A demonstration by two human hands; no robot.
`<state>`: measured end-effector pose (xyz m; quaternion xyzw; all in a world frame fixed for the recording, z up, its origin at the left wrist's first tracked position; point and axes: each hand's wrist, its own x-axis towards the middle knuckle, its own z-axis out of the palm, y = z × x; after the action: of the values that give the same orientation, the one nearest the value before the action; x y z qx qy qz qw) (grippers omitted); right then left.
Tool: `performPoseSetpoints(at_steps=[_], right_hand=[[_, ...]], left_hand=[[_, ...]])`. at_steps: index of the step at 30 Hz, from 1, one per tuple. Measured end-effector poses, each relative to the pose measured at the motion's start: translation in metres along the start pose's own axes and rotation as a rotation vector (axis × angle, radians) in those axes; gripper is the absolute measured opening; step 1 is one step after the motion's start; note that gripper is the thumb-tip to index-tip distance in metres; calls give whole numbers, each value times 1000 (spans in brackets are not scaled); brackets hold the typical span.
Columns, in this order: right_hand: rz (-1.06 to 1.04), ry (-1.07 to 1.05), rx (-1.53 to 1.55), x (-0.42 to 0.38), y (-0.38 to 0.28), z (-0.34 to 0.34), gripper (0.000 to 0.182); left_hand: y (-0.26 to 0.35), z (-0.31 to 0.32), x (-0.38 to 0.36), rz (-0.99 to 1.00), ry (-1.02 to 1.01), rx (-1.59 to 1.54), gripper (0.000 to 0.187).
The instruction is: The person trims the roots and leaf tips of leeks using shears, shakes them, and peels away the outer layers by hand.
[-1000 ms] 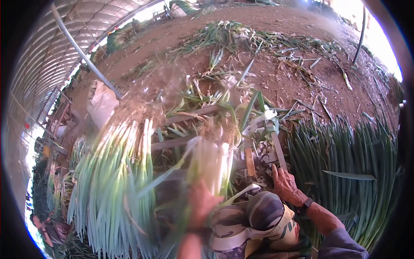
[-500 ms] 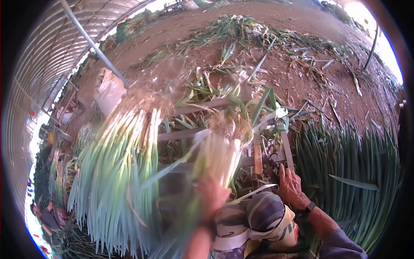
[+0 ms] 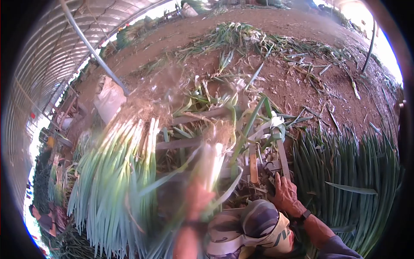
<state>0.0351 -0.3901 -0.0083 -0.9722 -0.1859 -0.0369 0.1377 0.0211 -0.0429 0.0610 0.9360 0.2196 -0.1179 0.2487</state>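
My left hand (image 3: 199,199), blurred by motion, is closed round a bunch of green onions (image 3: 210,164) with its roots pointing away from me. Left of it lies a large pile of green onions (image 3: 125,159), roots at the far end. My right hand (image 3: 285,196) is at the near end of a metal strip (image 3: 282,159), beside a small dark object; its fingertips touch there, but their hold is unclear. A wooden-handled tool (image 3: 253,166) hangs between my hands, near a knot of white ties (image 3: 276,123).
More green onions (image 3: 345,181) stand densely at the right. A wooden frame (image 3: 181,142) lies ahead, with leaf scraps on the brown soil (image 3: 302,90). A pale sack (image 3: 108,98) and a slanted pole (image 3: 92,47) are at the upper left. A person (image 3: 44,221) is at the lower left edge.
My left hand has moved left with the bunch, which now looks narrower. My right hand has shifted slightly left and down, staying by the metal strip. A person has come into view at left.
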Motion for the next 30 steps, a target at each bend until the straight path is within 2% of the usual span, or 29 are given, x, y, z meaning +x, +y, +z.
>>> performPoseSetpoints(at_steps=[4,7,14,15,16,17,18,20,22,24,26,28,29,30], right_hand=[[22,16,72,0,-9,-21,95],[45,8,62,1,-5,-16,92],[87,-9,141,-1,-2,-7,98],[108,-32,115,-3,1,1,102],[49,30,94,-4,3,3,99],[39,85,86,-6,6,15,97],[37,79,97,-6,7,15,94],[1,147,87,-6,11,25,82],[-3,106,99,-3,18,31,81],[-15,98,111,-3,16,25,79],[-38,122,129,-1,14,26,78],[-77,162,148,-1,22,35,78],[-114,206,159,0,25,39,78],[-118,214,144,-1,25,43,78]], left_hand=[[-2,-32,-17,-76,-67,-90,86],[-35,-57,-45,-29,43,-209,79],[-55,-164,-169,-229,259,-374,70],[-79,-167,-188,-136,365,-481,69],[-103,-173,-208,-34,472,-576,68],[-125,-184,-232,-104,557,-471,63],[-126,-196,-261,-133,615,-500,62],[-106,-224,-310,-178,725,-561,60],[-87,-253,-354,-250,841,-500,55],[-121,-287,-410,-360,881,-301,54],[-93,-308,-444,-389,1022,-191,54],[-107,-344,-500,-407,863,-203,54],[-91,-342,-504,-327,988,-94,54],[-101,-352,-528,-377,1012,145,54]])
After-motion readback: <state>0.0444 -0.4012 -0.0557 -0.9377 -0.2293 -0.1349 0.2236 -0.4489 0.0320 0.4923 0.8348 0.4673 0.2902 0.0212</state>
